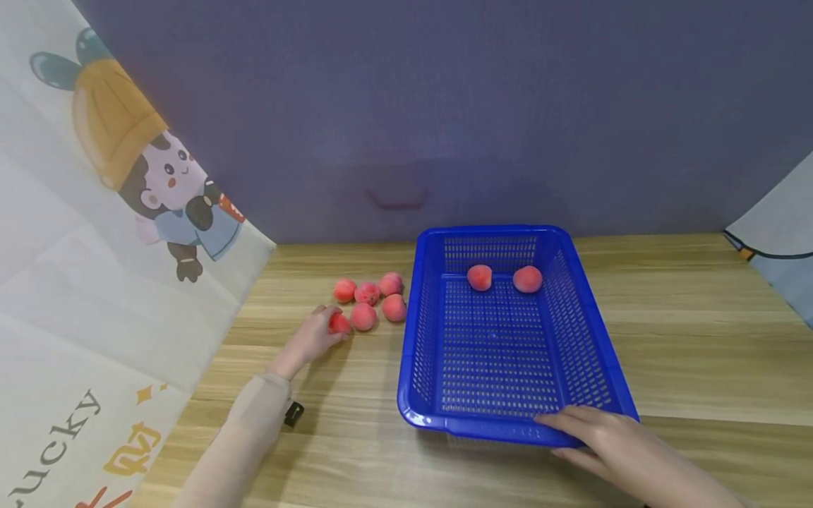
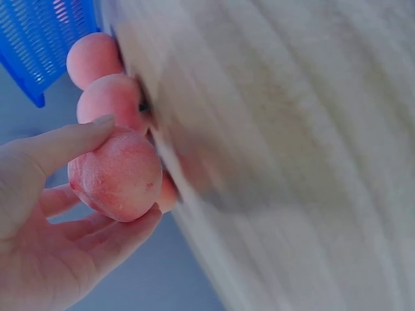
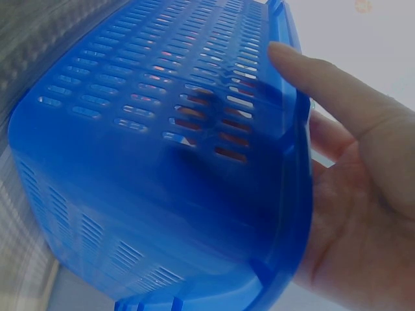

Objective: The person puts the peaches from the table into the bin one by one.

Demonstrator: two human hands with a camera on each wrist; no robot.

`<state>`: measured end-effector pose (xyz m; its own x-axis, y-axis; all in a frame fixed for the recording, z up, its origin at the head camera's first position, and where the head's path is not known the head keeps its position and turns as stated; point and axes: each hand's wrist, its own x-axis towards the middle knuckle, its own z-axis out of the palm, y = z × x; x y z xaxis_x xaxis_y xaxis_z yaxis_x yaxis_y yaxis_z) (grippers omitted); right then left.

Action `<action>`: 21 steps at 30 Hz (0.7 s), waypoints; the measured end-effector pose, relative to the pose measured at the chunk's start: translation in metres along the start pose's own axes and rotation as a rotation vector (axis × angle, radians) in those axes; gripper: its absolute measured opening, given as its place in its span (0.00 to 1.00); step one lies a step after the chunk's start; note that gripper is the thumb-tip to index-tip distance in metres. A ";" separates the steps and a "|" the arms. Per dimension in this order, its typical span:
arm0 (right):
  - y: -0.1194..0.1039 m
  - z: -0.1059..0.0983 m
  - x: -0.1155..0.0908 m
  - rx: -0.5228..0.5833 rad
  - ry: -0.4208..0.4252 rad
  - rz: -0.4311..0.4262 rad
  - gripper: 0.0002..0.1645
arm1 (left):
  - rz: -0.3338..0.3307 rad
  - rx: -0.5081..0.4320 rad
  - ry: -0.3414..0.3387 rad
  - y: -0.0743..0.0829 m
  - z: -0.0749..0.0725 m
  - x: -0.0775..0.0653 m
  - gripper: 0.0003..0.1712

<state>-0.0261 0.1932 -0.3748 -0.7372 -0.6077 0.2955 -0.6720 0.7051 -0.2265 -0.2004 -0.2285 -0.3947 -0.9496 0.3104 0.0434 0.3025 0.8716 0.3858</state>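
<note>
My left hand [image 1: 315, 334] grips a peach [image 2: 117, 173] at the near left end of a small group on the table, thumb on top and fingers curled beneath. Beside it lie several more pink-red peaches, among them one peach [image 1: 364, 317] right next to the held one and another peach [image 1: 394, 307] close to the basket. My right hand [image 1: 597, 441] holds the near rim of a blue plastic basket [image 1: 411, 353], fingers over the rim and thumb on the outer wall. Inside, toward the far end, sit two peaches, a left peach [image 1: 479, 277] and a right peach [image 1: 528, 279].
The wooden table [image 1: 686, 339] meets a dark blue-grey panel [image 1: 394, 106] at the back. On the left hangs a white sheet [image 1: 76, 296] with a cartoon print and lettering. A black cable [image 1: 778, 255] runs along the far right edge.
</note>
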 end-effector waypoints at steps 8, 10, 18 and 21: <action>0.000 -0.001 0.000 0.019 -0.034 0.019 0.18 | 0.047 0.011 0.026 0.008 -0.015 0.001 0.26; 0.000 -0.001 0.000 0.013 -0.019 0.008 0.18 | 0.079 0.008 0.044 0.011 -0.019 0.002 0.25; 0.001 0.000 0.000 -0.006 0.018 -0.010 0.18 | 0.167 0.038 0.087 0.027 -0.030 0.007 0.23; 0.000 0.000 0.000 -0.012 0.021 -0.009 0.18 | 0.201 0.056 0.093 0.035 -0.033 0.010 0.23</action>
<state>-0.0261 0.1934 -0.3750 -0.7294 -0.6063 0.3169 -0.6777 0.7038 -0.2131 -0.2018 -0.2077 -0.3505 -0.8725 0.4459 0.1999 0.4880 0.8163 0.3091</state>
